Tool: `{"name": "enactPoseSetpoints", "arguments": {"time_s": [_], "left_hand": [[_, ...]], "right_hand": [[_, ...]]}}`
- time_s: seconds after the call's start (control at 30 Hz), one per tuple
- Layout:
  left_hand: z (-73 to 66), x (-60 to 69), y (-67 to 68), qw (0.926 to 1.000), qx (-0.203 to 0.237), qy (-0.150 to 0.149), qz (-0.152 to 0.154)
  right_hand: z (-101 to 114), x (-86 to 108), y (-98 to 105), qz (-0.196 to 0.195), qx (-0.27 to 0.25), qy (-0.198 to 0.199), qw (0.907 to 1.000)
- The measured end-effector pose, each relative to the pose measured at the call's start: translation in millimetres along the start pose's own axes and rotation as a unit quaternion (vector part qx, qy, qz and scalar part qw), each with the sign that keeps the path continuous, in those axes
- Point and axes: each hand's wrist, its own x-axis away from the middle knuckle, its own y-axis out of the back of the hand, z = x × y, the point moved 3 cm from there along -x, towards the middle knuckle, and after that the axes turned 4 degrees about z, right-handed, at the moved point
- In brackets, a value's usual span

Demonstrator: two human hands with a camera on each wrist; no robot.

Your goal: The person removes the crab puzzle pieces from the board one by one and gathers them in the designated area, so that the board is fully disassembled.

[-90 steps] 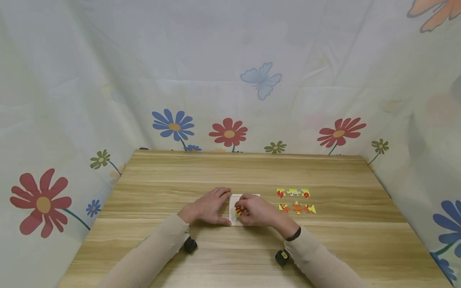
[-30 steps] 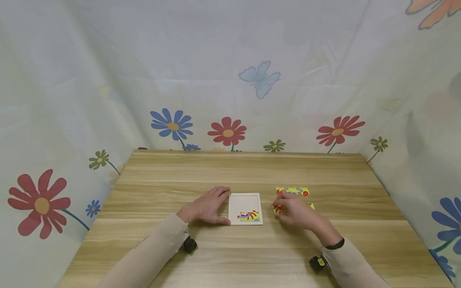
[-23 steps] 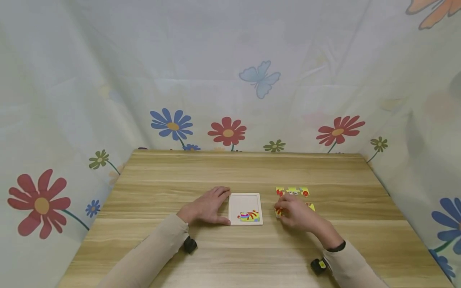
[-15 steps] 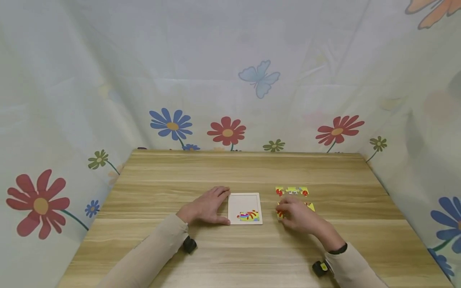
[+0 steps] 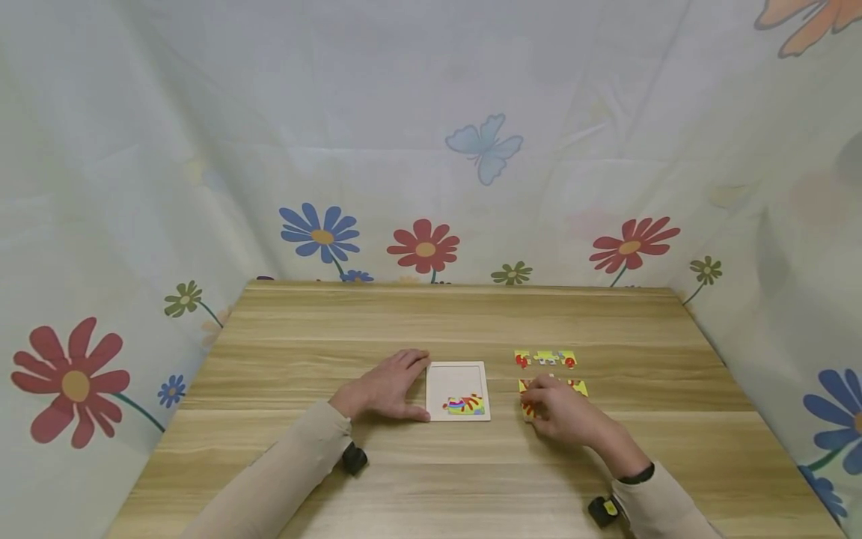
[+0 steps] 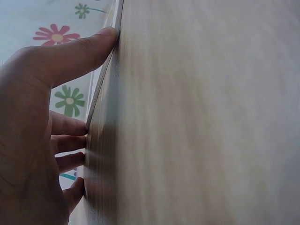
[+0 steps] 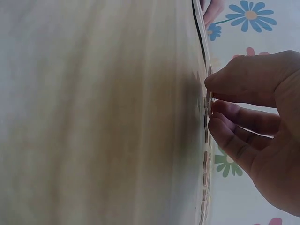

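Observation:
A square white puzzle board lies mid-table with joined pieces in its lower right part, yellow with red and rainbow colours. My left hand rests at the board's left edge, thumb and fingers spread and touching its rim; the left wrist view shows the thumb against that rim. To the right of the board, my right hand pinches a yellow and red puzzle piece, partly hidden by the fingers. In the right wrist view this piece appears edge-on between thumb and fingertips.
Loose pieces form a row behind my right hand. Another yellow piece shows beside its knuckles; others there are partly covered. A flowered cloth hangs behind the wooden table.
My right hand has left the board, where joined pieces now show, and gone right to the loose pieces. Lately it has shifted slightly right and nearer. My left hand has stayed put.

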Motion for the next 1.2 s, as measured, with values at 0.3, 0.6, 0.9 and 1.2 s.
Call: {"name": "enactPoseSetpoints", "arguments": {"time_s": [0.3, 0.6, 0.9, 1.2], "left_hand": [[0.5, 0.3, 0.8, 1.0, -0.001, 0.005, 0.007], [1.0, 0.8, 1.6, 0.9999, 0.006, 0.01, 0.009], [-0.3, 0.2, 2.0, 0.9999, 0.008, 0.007, 0.009], [-1.1, 0.2, 0.5, 0.9999, 0.001, 0.007, 0.011]], "right_hand": [[0.6, 1.4, -1.3, 0.004, 0.002, 0.013, 0.9999], [0.7, -1.5, 0.1, 0.01, 0.013, 0.02, 0.9997], [-0.1, -4.1, 1.7, 0.026, 0.014, -0.001, 0.9996], [-0.4, -3.6, 1.2, 0.03, 0.005, -0.007, 0.9995]]}}
